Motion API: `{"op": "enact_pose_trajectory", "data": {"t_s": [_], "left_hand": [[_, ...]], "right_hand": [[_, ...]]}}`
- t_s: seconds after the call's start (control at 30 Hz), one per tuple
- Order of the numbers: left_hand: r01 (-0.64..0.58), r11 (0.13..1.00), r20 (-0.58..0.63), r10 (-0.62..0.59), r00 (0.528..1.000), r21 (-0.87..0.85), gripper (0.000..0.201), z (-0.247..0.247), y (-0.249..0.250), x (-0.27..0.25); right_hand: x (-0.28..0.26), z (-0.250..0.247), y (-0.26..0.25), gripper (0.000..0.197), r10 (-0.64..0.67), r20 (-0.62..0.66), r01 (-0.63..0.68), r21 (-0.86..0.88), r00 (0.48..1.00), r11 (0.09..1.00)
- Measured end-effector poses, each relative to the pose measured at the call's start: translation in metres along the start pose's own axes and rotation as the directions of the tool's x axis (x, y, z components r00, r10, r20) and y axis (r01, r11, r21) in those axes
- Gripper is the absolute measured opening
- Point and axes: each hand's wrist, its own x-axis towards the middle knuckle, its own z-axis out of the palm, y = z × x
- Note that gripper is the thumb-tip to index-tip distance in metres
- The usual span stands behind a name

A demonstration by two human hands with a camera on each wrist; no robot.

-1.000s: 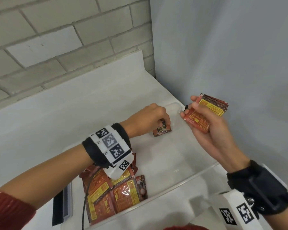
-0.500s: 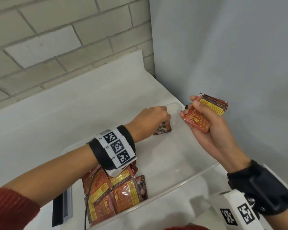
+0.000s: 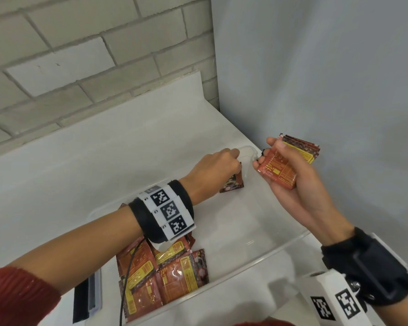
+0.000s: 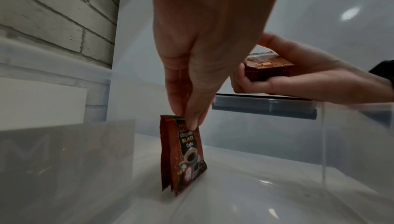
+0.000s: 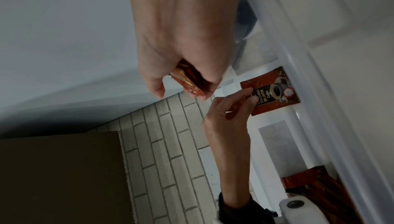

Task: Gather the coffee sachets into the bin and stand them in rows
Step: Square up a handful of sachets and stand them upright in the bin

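While pinched upright: sachet, left hand.

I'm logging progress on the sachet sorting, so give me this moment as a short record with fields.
left hand: pinches top of upright sachet
upright sachet: on its lower edge on the bin floor, far end
right hand: holds sachet stack above the bin's rim
loose sachets: lying flat, near end of bin
rows: none complete yet

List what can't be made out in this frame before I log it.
- Count of sachets in the right hand: stack overlaps, fingers cover it in every view.
- Loose pile in the bin: left wrist band hides part, head view.
- Upright sachet: brand line blurred, left hand fingers cover it.
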Motion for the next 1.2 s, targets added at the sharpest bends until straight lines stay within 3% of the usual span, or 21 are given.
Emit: {"op": "enact_pose_trajectory", "data": {"t_s": [0.2,0.37,0.43,0.6,0.9,0.97,1.03,1.1,1.2], "left_hand": [[-0.033,0.988,-0.071,0.022,0.997,-0.154,0.016,0.001,-0.009,0.001],[-0.071,0.905,-0.245,-0.037,0.969,-0.42,0.019,-0.013,-0.014,0.001],[-0.094,0.849,-0.279,-0.065,0.958,-0.52,0.021,-0.022,-0.013,-0.002],[-0.099,0.63,-0.236,-0.137,0.962,-0.77,0.025,-0.036,-0.002,-0.013],[-0.029,0.419,-0.147,-0.252,0.957,-0.907,0.024,-0.038,0.003,-0.022],[-0.078,0.466,-0.233,-0.284,0.93,-0.881,0.023,-0.041,0.002,-0.025],[-0.177,0.573,-0.387,-0.268,0.882,-0.8,0.021,-0.044,0.002,-0.028],[-0.289,0.689,-0.541,-0.177,0.822,-0.665,0.02,-0.045,0.002,-0.031],[-0.378,0.79,-0.663,-0.048,0.747,-0.482,0.021,-0.039,0.008,-0.037]], "right_hand": [[0.0,-0.003,-0.001,0.035,0.078,-0.001,-0.078,0.017,0.997,0.997],[-0.001,-0.003,-0.001,0.028,0.127,0.007,-0.127,-0.015,0.992,0.992],[-0.001,-0.003,0.0,0.034,0.134,0.009,-0.133,-0.064,0.991,0.989],[-0.003,-0.003,0.0,0.035,0.103,0.043,-0.093,-0.185,0.994,0.978],[-0.003,-0.002,0.002,0.043,0.078,0.077,-0.059,-0.224,0.994,0.973],[-0.004,0.0,0.002,0.049,0.078,0.095,-0.058,-0.201,0.992,0.978],[-0.004,0.002,0.001,0.06,0.092,0.085,-0.074,-0.193,0.992,0.978],[-0.004,0.003,0.001,0.066,0.113,0.091,-0.095,-0.181,0.989,0.979],[-0.004,0.003,0.002,0.065,0.137,0.109,-0.115,-0.189,0.985,0.975]]}}
